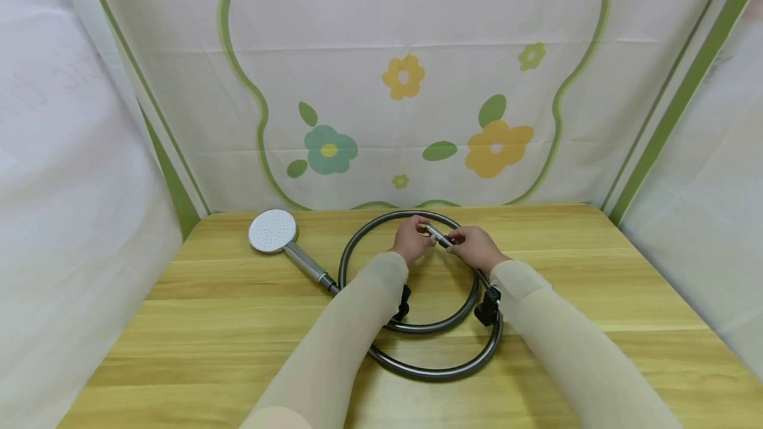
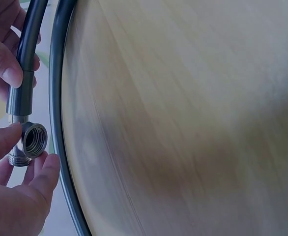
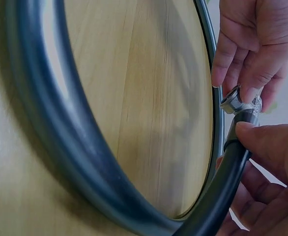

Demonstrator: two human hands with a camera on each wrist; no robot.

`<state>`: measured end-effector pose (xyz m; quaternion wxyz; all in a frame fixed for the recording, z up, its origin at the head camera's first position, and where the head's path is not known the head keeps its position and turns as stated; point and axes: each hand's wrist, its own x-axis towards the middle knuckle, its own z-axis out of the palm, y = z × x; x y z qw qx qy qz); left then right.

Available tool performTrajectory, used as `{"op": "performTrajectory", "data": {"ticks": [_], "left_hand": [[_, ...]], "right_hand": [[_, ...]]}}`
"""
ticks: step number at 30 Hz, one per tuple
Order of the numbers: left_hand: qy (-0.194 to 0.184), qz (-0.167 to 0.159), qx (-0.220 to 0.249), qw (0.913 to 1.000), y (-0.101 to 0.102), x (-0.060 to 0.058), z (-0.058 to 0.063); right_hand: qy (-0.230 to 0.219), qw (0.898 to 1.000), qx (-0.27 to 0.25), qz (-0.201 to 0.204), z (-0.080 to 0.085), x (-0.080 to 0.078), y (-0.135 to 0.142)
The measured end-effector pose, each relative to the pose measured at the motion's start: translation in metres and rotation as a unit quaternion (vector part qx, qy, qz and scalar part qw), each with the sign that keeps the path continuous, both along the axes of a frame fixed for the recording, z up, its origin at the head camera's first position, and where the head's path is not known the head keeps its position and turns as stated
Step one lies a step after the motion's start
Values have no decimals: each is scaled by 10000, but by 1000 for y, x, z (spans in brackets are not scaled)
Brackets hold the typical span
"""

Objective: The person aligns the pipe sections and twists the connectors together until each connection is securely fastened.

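Note:
My left hand (image 1: 411,240) pinches a small silver metal tee fitting (image 2: 35,140) between thumb and fingers. One threaded opening of the fitting faces the left wrist camera, and an outer thread shows at its lower end. My right hand (image 1: 475,247) grips the dark collar (image 2: 21,101) at the end of a grey shower hose (image 1: 435,374). Collar and fitting meet in line; how far they are screwed together is hidden. The hose lies in loops on the table beneath both hands. Its other end joins a round white-faced shower head (image 1: 272,230) at the back left.
The wooden table (image 1: 596,376) carries the hose loops around and under my forearms. A floral cloth (image 1: 357,98) hangs behind the back edge, and pale cloth walls stand at left and right. Black wrist cameras (image 1: 487,310) sit low beneath my sleeves, close to the hose.

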<state>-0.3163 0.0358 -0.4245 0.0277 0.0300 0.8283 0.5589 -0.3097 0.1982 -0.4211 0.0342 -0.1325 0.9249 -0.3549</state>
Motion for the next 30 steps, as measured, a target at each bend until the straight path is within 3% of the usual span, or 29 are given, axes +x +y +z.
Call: {"op": "performTrajectory", "data": {"ticks": [16, 30], "left_hand": [[-39, 33, -492, 9988, -1, -9, -10], [-273, 110, -599, 9978, -3, -15, -13]], "right_hand": [[42, 9998, 55, -165, -13, -5, -3], [-116, 9997, 192, -113, -12, -8, -5]]}}
